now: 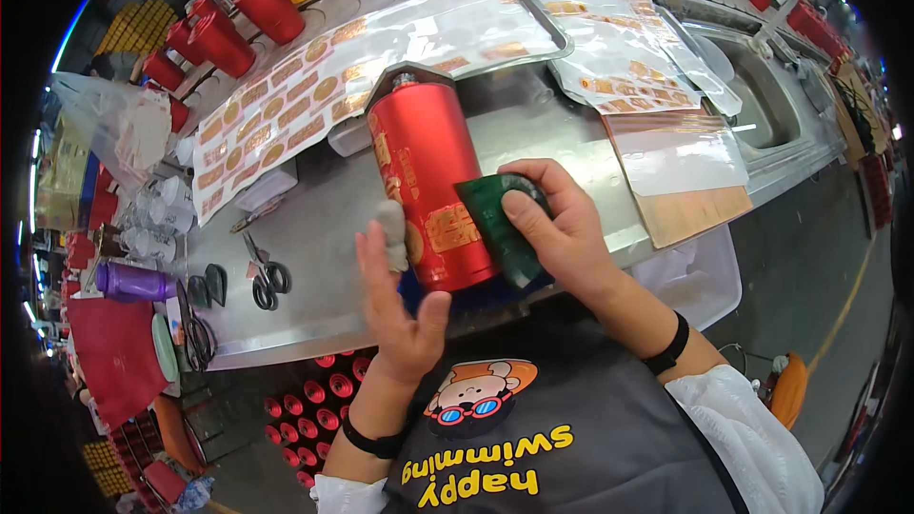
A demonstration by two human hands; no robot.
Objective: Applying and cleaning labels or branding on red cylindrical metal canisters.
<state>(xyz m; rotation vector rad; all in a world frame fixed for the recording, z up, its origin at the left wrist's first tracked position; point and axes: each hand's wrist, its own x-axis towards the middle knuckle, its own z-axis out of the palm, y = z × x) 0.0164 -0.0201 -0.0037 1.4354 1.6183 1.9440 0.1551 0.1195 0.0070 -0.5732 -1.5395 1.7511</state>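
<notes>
A red metallic bottle (426,162) with gold decals lies tilted in front of me, its neck in a dark angular holder (376,93). My right hand (560,227) pinches a dark green flat scraper (509,228), its edge against the bottle's lower right side. My left hand (392,309) is at the bottle's lower left, fingers stretched and thumb apart near its base. A pale grey soft piece (391,233) is at those fingertips; whether it is a finger cover or a cloth, I cannot tell. Something blue (414,293) shows under the bottle's lower end.
Sheets of gold decals (276,109) lie at the back left, more decal sheets (628,62) at the right by a sink (766,95). Scissors (267,276) and a purple bottle (133,280) are left. Red containers (269,8) line the conveyor behind. A board (681,176) lies right.
</notes>
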